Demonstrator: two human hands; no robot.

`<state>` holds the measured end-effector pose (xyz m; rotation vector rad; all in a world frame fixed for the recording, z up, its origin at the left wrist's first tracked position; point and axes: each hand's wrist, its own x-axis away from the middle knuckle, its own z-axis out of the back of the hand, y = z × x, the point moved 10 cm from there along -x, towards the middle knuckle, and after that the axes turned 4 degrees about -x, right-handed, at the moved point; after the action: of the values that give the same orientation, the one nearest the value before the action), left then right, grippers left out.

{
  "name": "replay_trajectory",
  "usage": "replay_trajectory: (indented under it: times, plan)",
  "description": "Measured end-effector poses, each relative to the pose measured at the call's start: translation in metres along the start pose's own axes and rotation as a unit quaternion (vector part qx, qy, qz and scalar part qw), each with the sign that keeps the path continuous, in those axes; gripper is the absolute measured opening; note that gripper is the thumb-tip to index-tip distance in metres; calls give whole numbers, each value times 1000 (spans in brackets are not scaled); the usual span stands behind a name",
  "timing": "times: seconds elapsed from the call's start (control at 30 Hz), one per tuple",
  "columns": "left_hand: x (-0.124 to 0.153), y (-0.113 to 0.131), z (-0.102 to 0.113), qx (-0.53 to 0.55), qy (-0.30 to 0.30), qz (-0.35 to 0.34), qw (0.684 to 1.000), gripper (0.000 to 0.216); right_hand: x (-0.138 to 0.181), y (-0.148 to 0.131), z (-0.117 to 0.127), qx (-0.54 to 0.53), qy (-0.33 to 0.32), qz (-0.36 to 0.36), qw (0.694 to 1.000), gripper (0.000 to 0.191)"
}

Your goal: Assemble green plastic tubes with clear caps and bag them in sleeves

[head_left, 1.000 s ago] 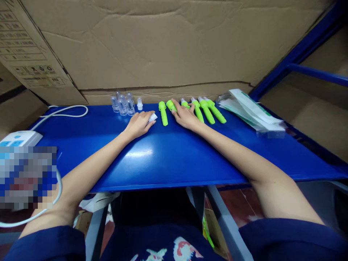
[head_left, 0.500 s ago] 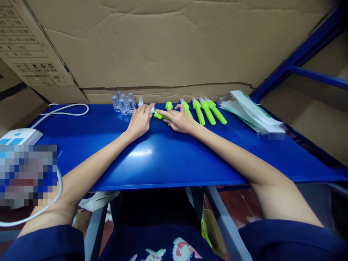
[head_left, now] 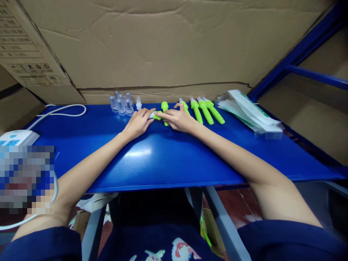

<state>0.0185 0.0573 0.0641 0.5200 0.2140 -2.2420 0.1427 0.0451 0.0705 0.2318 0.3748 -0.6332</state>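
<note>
My left hand (head_left: 137,122) has its fingers closed around a small whitish translucent tip piece (head_left: 151,115). From the other side, my right hand (head_left: 179,119) grips a bright green ribbed handle (head_left: 157,115), mostly covered by its fingers. The two parts meet end to end between my hands; how far one sits in the other is hidden. Just behind my right fingers lies another green handle with a rounded head (head_left: 164,106). A single small clear tip (head_left: 139,103) stands beyond my left hand, beside several clear plastic caps (head_left: 121,105).
Several green handles with clear tips (head_left: 206,112) lie in a row to the right. Farther right are clear plastic bags with green-white packaging (head_left: 247,112). A white power strip (head_left: 20,137) and its cable (head_left: 67,106) occupy the left. Cardboard (head_left: 163,47) walls the blue table's (head_left: 174,159) back.
The whitish piece and the green handle have come together; the handle's end, visible before, is now covered. The view has shifted slightly, and both hands keep their grip.
</note>
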Motion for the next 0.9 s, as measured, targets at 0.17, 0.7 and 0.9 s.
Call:
replay_trajectory:
  times: [0.17,0.7,0.9]
  plan:
    - [1,-4,-1,-12,39,-40,998,55,0,-2,4,-2,9,16,1000,48]
    - [2,4,-1,-25,39,-87,995,67,0,-12,6,44,-15,39,998,56]
    - [3,8,3,-1,44,-82,996,67,0,-10,6,52,-12,26,998,57]
